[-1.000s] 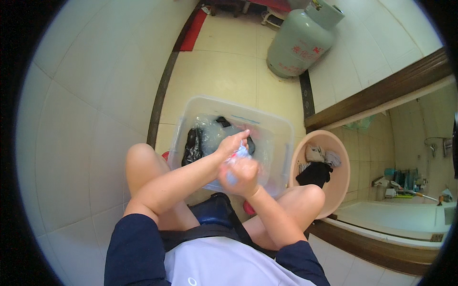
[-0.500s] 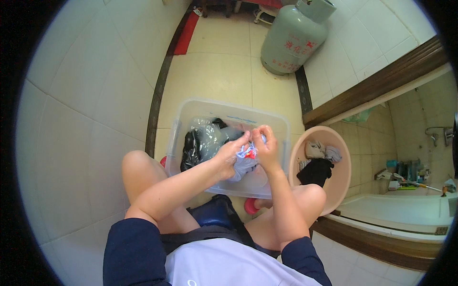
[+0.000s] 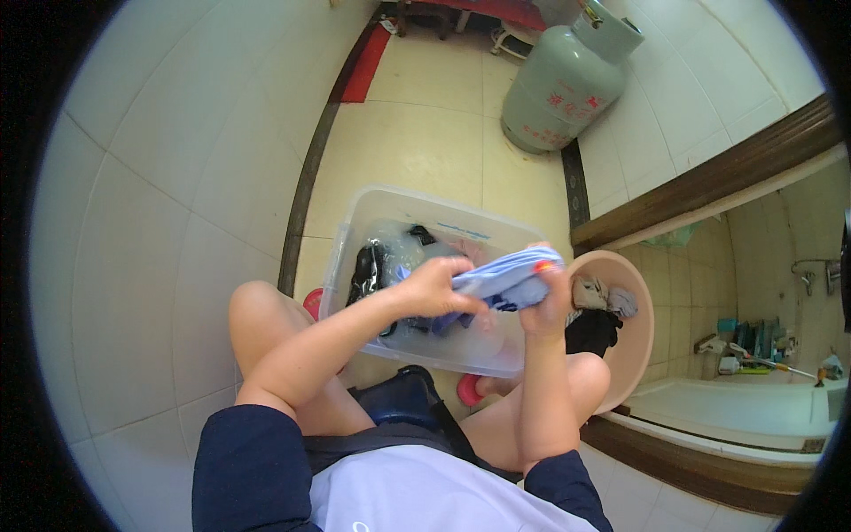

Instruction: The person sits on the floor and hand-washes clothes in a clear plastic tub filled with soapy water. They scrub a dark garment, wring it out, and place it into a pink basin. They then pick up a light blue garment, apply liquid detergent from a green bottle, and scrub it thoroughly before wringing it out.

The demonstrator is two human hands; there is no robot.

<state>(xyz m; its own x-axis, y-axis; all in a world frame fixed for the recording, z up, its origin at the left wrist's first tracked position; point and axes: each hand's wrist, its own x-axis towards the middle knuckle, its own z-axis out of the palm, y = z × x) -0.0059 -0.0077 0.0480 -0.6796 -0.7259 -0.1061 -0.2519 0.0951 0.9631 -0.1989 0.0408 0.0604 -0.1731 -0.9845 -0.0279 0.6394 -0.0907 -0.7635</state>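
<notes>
A wet, light blue piece of clothing (image 3: 505, 277) with a red patch is stretched between my hands, above a translucent plastic tub (image 3: 344, 257). My left hand (image 3: 434, 288) is closed on its left end. At the other end, by the red patch, my right hand (image 3: 546, 300) grips the cloth near the tub's right rim. Inside the tub, black clothing (image 3: 368, 266) lies in cloudy water on the left. My left hand and the held cloth hide part of what is in there.
Right of the tub, a pale pink basin (image 3: 640, 355) holds black, beige and light purple clothes. A grey-green gas cylinder (image 3: 563, 97) stands at the back right. A blue stool (image 3: 399, 403) is below me. Tiled wall bounds the left; a wood-framed doorway (image 3: 709, 173) opens on the right.
The clothing, bunched between my close hands before, is now spread out lengthwise. My right hand has moved right and slightly nearer, while my left hand stays over the tub.
</notes>
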